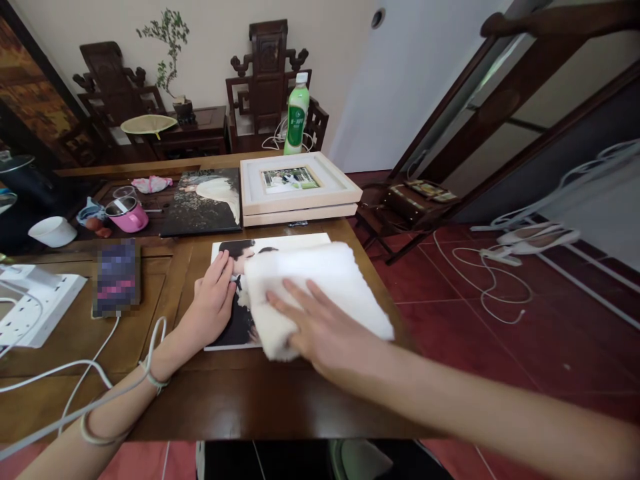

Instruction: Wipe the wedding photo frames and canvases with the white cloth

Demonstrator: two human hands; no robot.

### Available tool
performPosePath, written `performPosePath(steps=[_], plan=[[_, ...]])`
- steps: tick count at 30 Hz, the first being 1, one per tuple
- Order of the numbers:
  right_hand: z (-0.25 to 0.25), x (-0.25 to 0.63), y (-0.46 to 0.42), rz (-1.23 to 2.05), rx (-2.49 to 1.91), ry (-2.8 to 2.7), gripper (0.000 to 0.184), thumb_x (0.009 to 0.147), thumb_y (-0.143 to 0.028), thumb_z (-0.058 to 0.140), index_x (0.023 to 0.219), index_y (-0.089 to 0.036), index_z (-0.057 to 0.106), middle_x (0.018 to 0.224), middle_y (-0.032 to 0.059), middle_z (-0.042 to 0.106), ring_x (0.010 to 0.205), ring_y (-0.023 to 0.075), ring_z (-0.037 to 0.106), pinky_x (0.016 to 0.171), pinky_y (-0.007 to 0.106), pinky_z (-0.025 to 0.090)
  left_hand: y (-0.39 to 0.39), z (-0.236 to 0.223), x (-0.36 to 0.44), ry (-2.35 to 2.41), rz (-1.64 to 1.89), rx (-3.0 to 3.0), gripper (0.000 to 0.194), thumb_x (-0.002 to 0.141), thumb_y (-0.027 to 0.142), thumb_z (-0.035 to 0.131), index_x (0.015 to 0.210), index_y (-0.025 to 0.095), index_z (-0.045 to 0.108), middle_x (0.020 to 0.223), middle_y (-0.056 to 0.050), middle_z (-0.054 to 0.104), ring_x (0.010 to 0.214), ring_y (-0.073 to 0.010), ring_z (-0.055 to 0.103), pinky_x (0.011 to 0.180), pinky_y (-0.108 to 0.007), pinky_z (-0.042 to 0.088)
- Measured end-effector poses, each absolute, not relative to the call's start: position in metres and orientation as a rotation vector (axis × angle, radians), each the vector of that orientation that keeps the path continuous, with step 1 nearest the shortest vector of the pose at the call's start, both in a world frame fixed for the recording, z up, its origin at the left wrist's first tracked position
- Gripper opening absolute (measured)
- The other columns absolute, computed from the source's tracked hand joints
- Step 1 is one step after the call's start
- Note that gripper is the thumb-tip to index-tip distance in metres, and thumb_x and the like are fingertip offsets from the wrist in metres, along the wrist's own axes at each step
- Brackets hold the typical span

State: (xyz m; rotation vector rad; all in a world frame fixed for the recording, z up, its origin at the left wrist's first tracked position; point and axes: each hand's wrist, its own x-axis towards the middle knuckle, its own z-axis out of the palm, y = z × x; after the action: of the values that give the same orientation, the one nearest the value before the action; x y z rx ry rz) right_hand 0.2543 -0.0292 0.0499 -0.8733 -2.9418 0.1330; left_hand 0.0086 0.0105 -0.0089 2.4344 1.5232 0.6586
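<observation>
A white fluffy towel [325,267], folded, covers the right part of a black-and-white photo panel [235,330] lying on the wooden table. My right hand [320,327] is on top of the towel, fingers stretched across it and thumb at its lower folded edge. The panel's left part shows, with a dark-haired head printed on it. My left hand [215,293] lies on the panel's left edge, fingers extended and close together, holding nothing. Beneath the towel, the rest of the print is hidden.
Behind the panel are a light wooden picture frame [250,207], a dark photo panel [200,200] and a green bottle [297,117]. A pink mug [133,217], white cup [53,231], phone [117,277] and power strip [45,313] stand left. White cables cross my left forearm.
</observation>
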Motion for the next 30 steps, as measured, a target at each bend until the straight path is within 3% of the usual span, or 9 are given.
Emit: performPosePath(steps=[5, 11, 17, 23, 28, 30], plan=[[0.032, 0.252, -0.088, -0.061, -0.712, -2.727, 0.026, 0.085, -0.013, 0.060, 0.063, -0.017, 0.072, 0.136, 0.0187, 0.060, 0.125, 0.0479, 0.052, 0.095, 0.074, 0.042, 0.010, -0.008, 0.008, 1.512, 0.653, 2.439, 0.051, 0.104, 0.029, 0.028, 0.154, 0.019, 0.025, 0.160, -0.021, 0.026, 0.150, -0.0291, 0.023, 0.111, -0.052, 0.034], [0.050, 0.253, -0.044, 0.214, -0.775, -2.945, 0.020, 0.084, -0.009, 0.058, 0.083, -0.015, 0.078, 0.146, 0.0198, 0.050, 0.134, 0.0477, 0.042, 0.104, 0.071, 0.037, 0.011, -0.010, 0.008, 1.496, 0.670, 2.433, 0.050, 0.104, 0.027, 0.027, 0.153, 0.018, 0.027, 0.159, -0.021, 0.028, 0.150, -0.0288, 0.023, 0.112, -0.053, 0.033], [0.062, 0.240, 0.032, 0.197, -1.047, -2.975, 0.041, 0.074, 0.007, 0.053, 0.103, -0.014, 0.074, 0.153, 0.0159, 0.041, 0.142, 0.0414, 0.033, 0.108, 0.065, 0.032, 0.010, -0.009, 0.009, 1.493, 0.699, 2.432, 0.050, 0.104, 0.028, 0.030, 0.152, 0.018, 0.028, 0.160, -0.020, 0.029, 0.149, -0.0274, 0.025, 0.113, -0.050, 0.033], [0.069, 0.232, 0.067, 0.230, -1.124, -2.912, 0.023, 0.076, -0.013, 0.067, 0.098, -0.015, 0.073, 0.147, 0.0164, 0.050, 0.133, 0.0423, 0.043, 0.101, 0.063, 0.040, 0.008, -0.004, 0.010, 1.521, 0.685, 2.369, 0.047, 0.104, 0.027, 0.029, 0.149, 0.016, 0.032, 0.159, -0.019, 0.030, 0.149, -0.0261, 0.025, 0.114, -0.050, 0.032], [0.070, 0.231, 0.036, 0.203, -1.152, -2.954, 0.036, 0.073, 0.005, 0.056, 0.099, -0.014, 0.073, 0.151, 0.0176, 0.044, 0.139, 0.0439, 0.036, 0.105, 0.065, 0.036, 0.011, -0.010, 0.009, 1.491, 0.770, 2.391, 0.047, 0.103, 0.026, 0.030, 0.150, 0.019, 0.030, 0.158, -0.018, 0.033, 0.149, -0.0248, 0.027, 0.115, -0.051, 0.030], [0.067, 0.231, 0.009, 0.211, -1.133, -2.993, 0.035, 0.074, 0.004, 0.057, 0.098, -0.013, 0.075, 0.153, 0.0188, 0.040, 0.140, 0.0471, 0.032, 0.106, 0.069, 0.032, 0.012, -0.011, 0.009, 1.486, 0.794, 2.393, 0.047, 0.103, 0.026, 0.029, 0.150, 0.020, 0.030, 0.158, -0.018, 0.034, 0.149, -0.0242, 0.027, 0.115, -0.051, 0.030]])
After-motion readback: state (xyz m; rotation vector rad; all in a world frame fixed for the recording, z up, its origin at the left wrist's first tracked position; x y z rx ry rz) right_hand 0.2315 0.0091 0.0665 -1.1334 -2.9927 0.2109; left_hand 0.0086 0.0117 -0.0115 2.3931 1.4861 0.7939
